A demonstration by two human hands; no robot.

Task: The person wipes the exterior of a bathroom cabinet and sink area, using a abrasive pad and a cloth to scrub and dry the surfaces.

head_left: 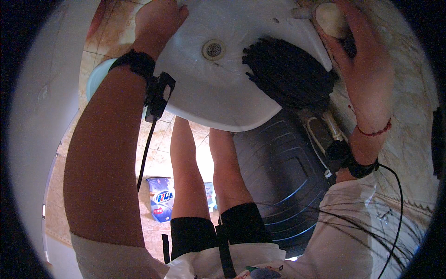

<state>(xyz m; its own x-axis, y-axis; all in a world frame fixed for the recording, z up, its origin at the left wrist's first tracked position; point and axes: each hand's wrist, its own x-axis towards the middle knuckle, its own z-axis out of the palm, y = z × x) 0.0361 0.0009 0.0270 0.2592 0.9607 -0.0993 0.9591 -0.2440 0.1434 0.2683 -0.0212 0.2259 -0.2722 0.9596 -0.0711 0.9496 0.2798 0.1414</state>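
Note:
At the far left side of the white washbasin (195,104), my left hand (160,19) is near the rim. The top of the picture cuts off its fingers, so their pose is hidden. My right hand (367,39) is beyond the basin's right edge, its fingers curled round a pale, rounded object (331,21) whose kind I cannot make out. A thick bundle of black strips (289,72), like a mop head, lies over the basin's right side with its ends inside the bowl.
A round drain (213,49) sits in the basin. Below on the right stands a large dark ribbed plastic thing (288,172). A blue-purple packet (160,199) is on the tiled floor by my legs. A pale green basin (98,81) shows behind my left forearm. Cables hang from both wrists.

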